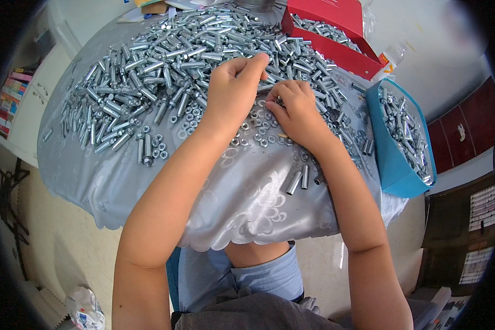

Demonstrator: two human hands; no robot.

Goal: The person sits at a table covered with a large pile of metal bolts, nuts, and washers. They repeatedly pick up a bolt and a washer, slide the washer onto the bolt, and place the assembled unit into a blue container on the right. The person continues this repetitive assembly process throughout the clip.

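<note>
At table centre, loose hex nuts (258,132) are picked at by the right hand (297,113), fingers curled, contents not discernible, w/ the left hand (234,91) pinching toward 1 o'clock into the sleeve-bolt pile (165,66), bolts' long axes mixed.

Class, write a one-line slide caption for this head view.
Both hands, left hand and right hand, work among loose nuts beside a heap of metal sleeve bolts on a silver tablecloth.
</note>
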